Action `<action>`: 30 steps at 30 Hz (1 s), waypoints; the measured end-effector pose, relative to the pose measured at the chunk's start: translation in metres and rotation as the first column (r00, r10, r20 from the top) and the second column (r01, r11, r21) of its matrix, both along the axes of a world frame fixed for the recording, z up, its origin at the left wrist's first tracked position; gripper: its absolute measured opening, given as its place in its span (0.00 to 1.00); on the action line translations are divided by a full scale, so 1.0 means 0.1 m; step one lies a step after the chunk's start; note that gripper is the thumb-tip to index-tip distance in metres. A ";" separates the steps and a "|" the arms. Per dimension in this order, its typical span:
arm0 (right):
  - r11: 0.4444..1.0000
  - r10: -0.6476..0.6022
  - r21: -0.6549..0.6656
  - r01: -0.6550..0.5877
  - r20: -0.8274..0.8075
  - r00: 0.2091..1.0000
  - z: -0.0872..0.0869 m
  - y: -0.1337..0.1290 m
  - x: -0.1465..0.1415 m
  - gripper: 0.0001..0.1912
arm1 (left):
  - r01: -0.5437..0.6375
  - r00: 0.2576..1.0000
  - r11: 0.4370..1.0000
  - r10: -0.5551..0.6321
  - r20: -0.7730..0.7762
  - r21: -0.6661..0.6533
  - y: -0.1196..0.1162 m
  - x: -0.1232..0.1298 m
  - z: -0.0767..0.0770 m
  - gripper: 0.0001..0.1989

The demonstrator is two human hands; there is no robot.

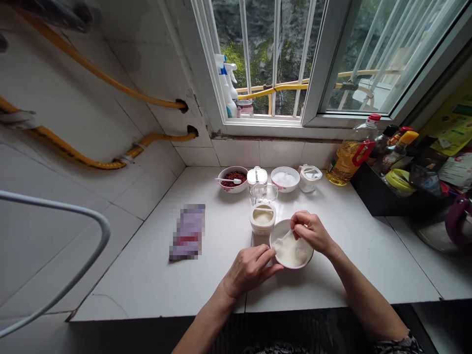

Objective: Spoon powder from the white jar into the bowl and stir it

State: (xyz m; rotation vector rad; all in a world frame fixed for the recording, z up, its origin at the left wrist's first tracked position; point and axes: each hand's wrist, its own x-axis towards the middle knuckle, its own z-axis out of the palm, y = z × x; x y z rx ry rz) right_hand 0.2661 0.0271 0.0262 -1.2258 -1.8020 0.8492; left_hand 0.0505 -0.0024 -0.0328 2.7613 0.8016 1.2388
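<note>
A bowl (295, 255) of pale, off-white granules stands near the counter's front edge. My left hand (250, 268) grips the left side of its rim, thumb low and fingers above. Between the fingers of my right hand (309, 231) is a small white spoon (283, 239), its scoop end over the granules inside the bowl. Just behind and left of the bowl stands a seasoning jar (262, 221) with its clear lid raised, partly filled with similar pale granules. My right fingers cover most of the spoon's handle.
Along the back stand a bowl of dark red pieces (233, 179) with a white spoon, a white-lidded jar (257, 175), a bowl of white crystals (285, 179) and another jar (309, 178). A blurred purple packet (189, 232) lies left. An oil bottle (344, 160) and several condiments stand right.
</note>
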 end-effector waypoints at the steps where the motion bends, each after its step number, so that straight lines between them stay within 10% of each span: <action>1: 0.998 -0.018 -0.066 0.013 -0.074 0.997 0.01 0.01 0.02 0.07 | 0.000 1.000 1.000 0.000 0.001 -0.002 0.00 0.00 0.00 0.12; 6: 0.950 -0.121 -0.312 0.003 -0.359 0.925 0.04 0.08 0.10 0.04 | 0.004 1.000 1.000 -0.004 0.005 -0.028 0.00 0.00 0.00 0.12; 17: 0.927 -0.212 -0.375 0.028 -0.458 0.863 0.06 0.12 0.08 0.03 | 0.066 0.995 0.971 -0.047 0.086 -0.232 0.03 0.00 0.02 0.14; 25: 0.951 -0.215 -0.302 0.063 -0.502 0.837 0.01 0.12 0.08 0.02 | 0.018 0.996 0.978 0.001 0.090 -0.209 0.01 0.01 -0.03 0.16; 30: 0.990 -0.126 0.003 0.142 -0.447 0.886 -0.05 0.04 0.00 0.04 | 0.017 0.998 0.976 -0.002 0.068 -0.218 0.01 0.02 -0.01 0.17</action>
